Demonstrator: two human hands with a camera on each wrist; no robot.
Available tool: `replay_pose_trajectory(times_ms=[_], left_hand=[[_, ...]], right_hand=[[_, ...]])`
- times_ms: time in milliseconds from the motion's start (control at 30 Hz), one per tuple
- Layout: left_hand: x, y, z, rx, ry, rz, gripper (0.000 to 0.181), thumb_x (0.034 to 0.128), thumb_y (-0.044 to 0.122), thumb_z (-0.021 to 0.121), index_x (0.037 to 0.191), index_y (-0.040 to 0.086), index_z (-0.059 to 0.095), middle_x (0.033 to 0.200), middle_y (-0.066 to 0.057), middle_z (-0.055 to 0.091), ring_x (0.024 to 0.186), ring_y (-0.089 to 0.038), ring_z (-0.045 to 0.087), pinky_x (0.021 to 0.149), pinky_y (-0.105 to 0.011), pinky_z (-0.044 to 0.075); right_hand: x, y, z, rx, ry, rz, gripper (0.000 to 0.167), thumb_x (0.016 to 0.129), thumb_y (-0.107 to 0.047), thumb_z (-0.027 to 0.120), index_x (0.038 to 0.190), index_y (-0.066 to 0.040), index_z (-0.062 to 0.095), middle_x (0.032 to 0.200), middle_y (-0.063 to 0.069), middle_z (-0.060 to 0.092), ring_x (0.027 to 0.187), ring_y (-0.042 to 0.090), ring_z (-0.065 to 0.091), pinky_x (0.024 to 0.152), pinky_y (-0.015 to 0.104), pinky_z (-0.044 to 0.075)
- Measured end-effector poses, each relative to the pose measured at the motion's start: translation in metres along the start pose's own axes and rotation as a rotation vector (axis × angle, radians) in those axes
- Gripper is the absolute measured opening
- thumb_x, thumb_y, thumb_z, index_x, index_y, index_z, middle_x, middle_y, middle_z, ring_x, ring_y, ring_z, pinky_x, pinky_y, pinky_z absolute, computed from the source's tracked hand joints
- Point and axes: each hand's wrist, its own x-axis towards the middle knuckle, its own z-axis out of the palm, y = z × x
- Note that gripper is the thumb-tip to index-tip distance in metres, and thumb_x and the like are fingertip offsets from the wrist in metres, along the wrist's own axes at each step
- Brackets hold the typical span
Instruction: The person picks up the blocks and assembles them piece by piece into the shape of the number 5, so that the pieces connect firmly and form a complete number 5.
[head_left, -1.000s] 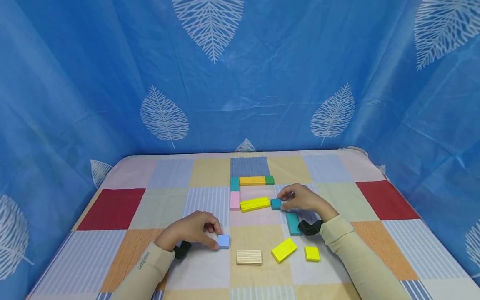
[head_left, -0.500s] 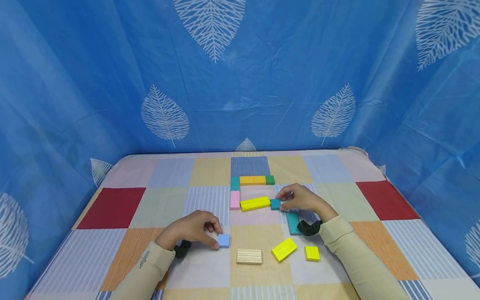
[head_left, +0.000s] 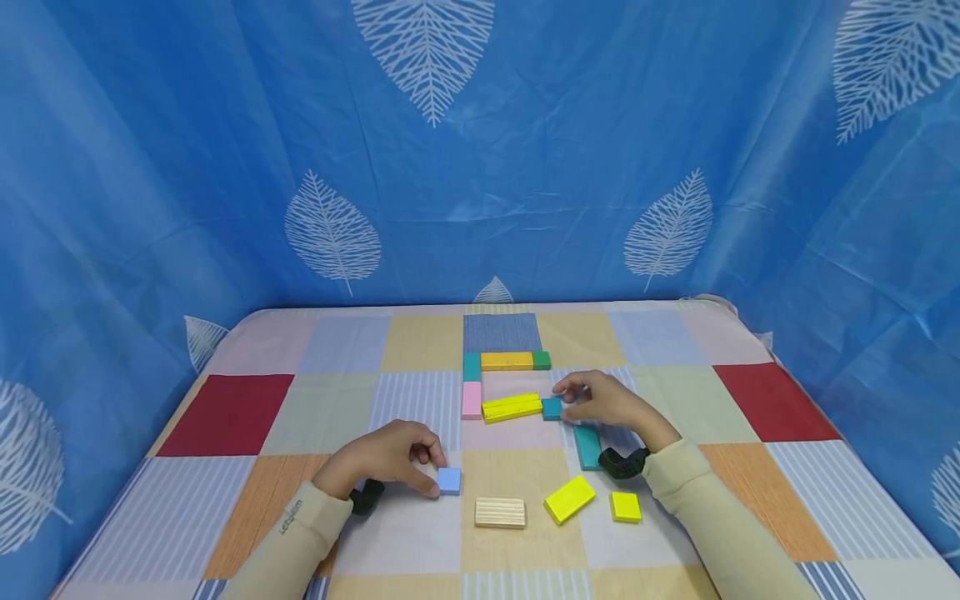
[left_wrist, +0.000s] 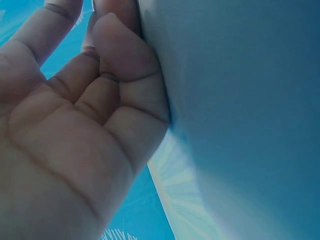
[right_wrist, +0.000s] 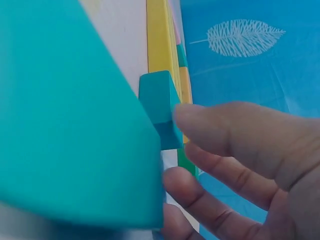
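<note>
My left hand (head_left: 390,457) pinches the left end of a light blue block (head_left: 450,481) on the cloth; in the left wrist view this hand (left_wrist: 85,120) has curled fingers, and the block is hidden. Further back, my right hand (head_left: 606,402) holds a small teal block (head_left: 551,408) by thumb and forefinger, beside the right end of two yellow bars (head_left: 512,407). In the right wrist view the thumb of the right hand (right_wrist: 240,165) touches the small teal block (right_wrist: 156,100). A longer teal block (head_left: 588,447) lies below that hand.
A teal block (head_left: 472,367), a pink block (head_left: 471,401), an orange bar (head_left: 507,361) and a green block (head_left: 541,360) form a corner. Nearer lie a striped wooden block (head_left: 500,512), a yellow block (head_left: 569,500) and a yellow square (head_left: 625,507).
</note>
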Motion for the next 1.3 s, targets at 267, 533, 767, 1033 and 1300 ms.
replay_pose_trajectory(times_ms=[267,533,767,1033,1300], left_hand=[[0.001,0.001,-0.001,-0.002,-0.003,0.004,0.022,0.0801,0.01,0.096,0.092,0.012,0.077,0.088,0.01,0.064,0.082,-0.008,0.052,0.076,-0.024,0.046],[0.003,-0.002,-0.002,-0.011,-0.013,0.013,0.021,0.0807,0.011,0.095,0.093,0.012,0.078,0.089,0.01,0.065,0.082,-0.007,0.053,0.077,-0.024,0.046],[0.004,-0.003,-0.002,-0.016,-0.014,0.016,0.021,0.0809,0.011,0.095,0.093,0.012,0.078,0.089,0.01,0.065,0.082,-0.007,0.053,0.077,-0.024,0.046],[0.002,-0.002,-0.002,-0.005,-0.01,0.011,0.022,0.0812,0.012,0.095,0.093,0.012,0.078,0.09,0.01,0.063,0.083,-0.007,0.052,0.077,-0.024,0.046],[0.001,-0.002,0.0,-0.011,-0.005,0.002,0.022,0.081,0.012,0.096,0.093,0.012,0.077,0.088,0.009,0.063,0.082,-0.008,0.051,0.076,-0.024,0.045]], right_hand=[[-0.018,0.0,0.001,-0.008,0.128,-0.035,0.023,0.1,-0.005,0.074,0.122,0.004,0.075,0.113,0.015,0.074,0.096,0.027,0.067,0.089,0.043,0.058],[-0.033,-0.001,0.0,0.047,0.252,-0.055,0.017,0.1,0.0,0.072,0.116,0.004,0.076,0.114,0.017,0.076,0.096,0.024,0.067,0.085,0.033,0.058],[-0.044,0.012,-0.003,0.097,0.225,-0.025,0.017,0.101,0.0,0.071,0.117,0.004,0.076,0.116,0.018,0.074,0.099,0.024,0.065,0.084,0.027,0.056],[-0.049,0.017,-0.013,0.121,0.033,-0.037,0.021,0.098,-0.004,0.076,0.117,0.006,0.074,0.111,0.014,0.075,0.094,0.02,0.063,0.083,0.027,0.055],[-0.053,0.014,-0.018,0.049,-0.086,0.053,0.03,0.091,-0.009,0.085,0.114,0.003,0.07,0.101,0.003,0.067,0.092,0.021,0.058,0.081,0.025,0.053]])
